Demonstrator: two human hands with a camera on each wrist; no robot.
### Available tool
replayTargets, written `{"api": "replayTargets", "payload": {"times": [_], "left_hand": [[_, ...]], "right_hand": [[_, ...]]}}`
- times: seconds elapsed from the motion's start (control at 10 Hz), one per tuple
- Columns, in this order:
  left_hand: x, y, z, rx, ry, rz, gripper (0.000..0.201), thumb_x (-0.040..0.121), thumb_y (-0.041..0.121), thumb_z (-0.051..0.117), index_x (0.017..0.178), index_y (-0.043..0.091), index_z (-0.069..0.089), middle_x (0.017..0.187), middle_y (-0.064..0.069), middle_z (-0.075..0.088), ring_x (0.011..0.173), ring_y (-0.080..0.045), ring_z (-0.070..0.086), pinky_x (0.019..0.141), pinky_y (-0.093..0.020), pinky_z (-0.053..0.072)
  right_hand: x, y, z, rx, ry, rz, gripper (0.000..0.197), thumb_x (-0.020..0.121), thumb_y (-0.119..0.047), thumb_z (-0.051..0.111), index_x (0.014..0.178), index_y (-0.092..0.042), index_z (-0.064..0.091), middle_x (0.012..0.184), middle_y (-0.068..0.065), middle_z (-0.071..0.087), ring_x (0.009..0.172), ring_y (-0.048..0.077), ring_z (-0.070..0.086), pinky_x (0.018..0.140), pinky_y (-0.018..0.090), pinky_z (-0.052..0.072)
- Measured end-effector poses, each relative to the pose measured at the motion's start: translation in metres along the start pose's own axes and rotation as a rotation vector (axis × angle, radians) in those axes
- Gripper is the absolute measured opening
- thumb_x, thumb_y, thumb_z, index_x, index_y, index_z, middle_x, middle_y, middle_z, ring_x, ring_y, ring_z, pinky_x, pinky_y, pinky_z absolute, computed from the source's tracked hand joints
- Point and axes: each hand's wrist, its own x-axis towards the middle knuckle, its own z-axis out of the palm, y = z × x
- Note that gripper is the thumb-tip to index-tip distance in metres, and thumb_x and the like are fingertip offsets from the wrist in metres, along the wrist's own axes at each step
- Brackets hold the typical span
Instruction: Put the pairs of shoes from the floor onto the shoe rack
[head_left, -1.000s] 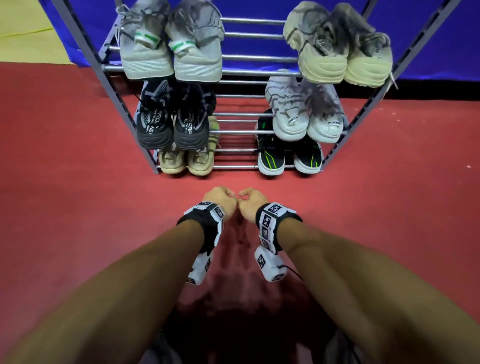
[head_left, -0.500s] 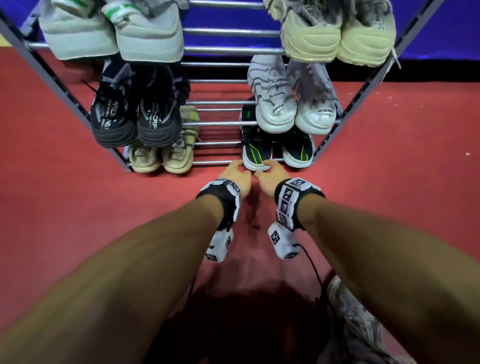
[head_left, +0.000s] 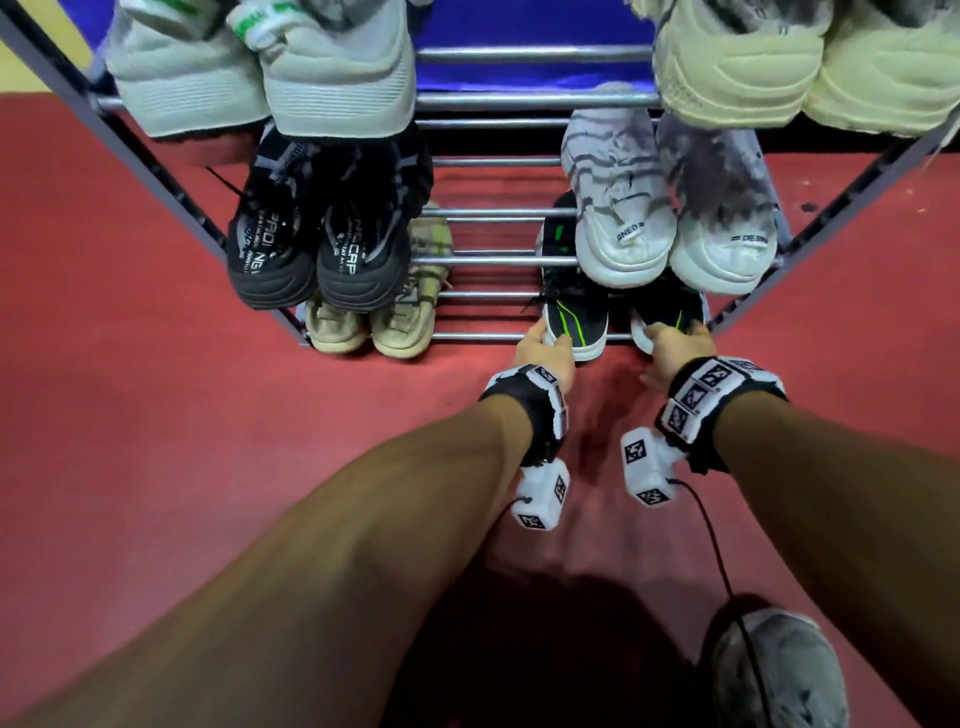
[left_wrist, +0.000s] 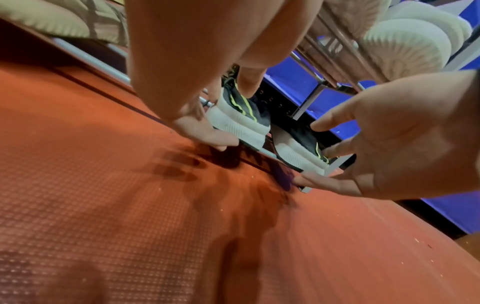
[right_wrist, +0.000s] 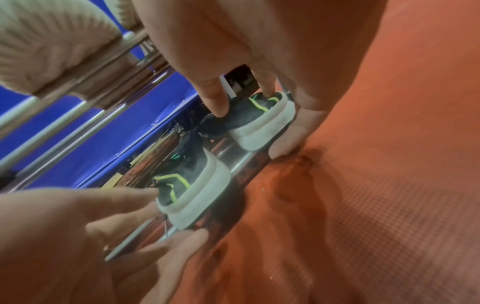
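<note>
A black pair with green stripes and white soles stands on the bottom shelf of the metal shoe rack (head_left: 519, 98), at its right end. My left hand (head_left: 550, 340) pinches the heel of the left black shoe (head_left: 576, 322), thumb under the sole (left_wrist: 221, 142) and a finger at the collar. My right hand (head_left: 675, 338) grips the heel of the right black shoe (head_left: 670, 312) the same way. The right wrist view shows the right black shoe (right_wrist: 259, 123) between thumb and fingers, and the left black shoe (right_wrist: 197, 191) lower down.
The rack holds a grey-green pair (head_left: 260, 78), a cream pair (head_left: 779, 67), a black pair (head_left: 317, 244), a white striped pair (head_left: 670, 228) and a tan pair (head_left: 374, 322). A grey shoe (head_left: 774, 670) shows at the bottom right on the red floor (head_left: 156, 415).
Both hands were fists touching over the floor in front of the rack. They have moved forward, parted, and closed on the heels of the black-green pair on the bottom shelf.
</note>
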Motion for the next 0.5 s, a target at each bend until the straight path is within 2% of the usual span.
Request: {"api": "replayTargets", "payload": {"times": [0.1,0.2,0.3,0.4,0.5], "left_hand": [[0.010,-0.015,0.013,0.045,-0.012,0.041,0.064,0.073,0.040,0.062,0.136,0.030,0.054,0.111,-0.006,0.071,0.100,-0.035,0.069,0.092,-0.055,0.053],[0.004,-0.014,0.020,0.018,-0.062,0.077,0.048,0.077,0.027,0.063,0.123,0.039,0.061,0.081,0.009,0.070,0.074,-0.022,0.064,0.085,-0.045,0.055],[0.005,-0.014,0.017,0.026,-0.106,0.042,0.051,0.071,0.029,0.060,0.116,0.051,0.058,0.061,-0.003,0.058,0.059,-0.022,0.052,0.066,-0.044,0.048],[-0.001,-0.004,0.011,0.037,-0.119,-0.002,0.051,0.076,0.028,0.062,0.124,0.047,0.057,0.070,0.006,0.061,0.071,-0.023,0.058,0.078,-0.041,0.054],[-0.001,0.005,0.002,0.071,-0.040,0.024,0.053,0.081,0.030,0.064,0.132,0.036,0.054,0.100,0.004,0.068,0.093,-0.027,0.069,0.091,-0.043,0.056]], "right_hand": [[0.033,0.023,0.013,0.055,0.119,-0.039,0.104,0.045,-0.046,0.060,0.144,-0.029,0.036,0.128,0.006,0.062,0.106,0.031,0.066,0.096,0.050,0.052],[0.014,0.020,0.021,0.088,0.114,-0.038,0.094,0.055,-0.040,0.061,0.145,-0.029,0.035,0.120,0.003,0.063,0.105,0.029,0.067,0.097,0.048,0.052],[-0.006,0.012,0.024,0.076,0.105,-0.036,0.090,0.062,-0.040,0.061,0.147,-0.029,0.032,0.114,-0.001,0.062,0.103,0.030,0.067,0.094,0.049,0.054],[-0.009,0.012,0.024,0.037,0.116,-0.049,0.089,0.066,-0.034,0.059,0.149,-0.030,0.026,0.115,-0.002,0.059,0.105,0.032,0.065,0.097,0.049,0.052],[-0.013,0.014,0.030,-0.033,0.156,-0.076,0.091,0.066,-0.033,0.056,0.150,-0.031,0.020,0.128,0.006,0.057,0.106,0.037,0.063,0.097,0.051,0.050]]}}
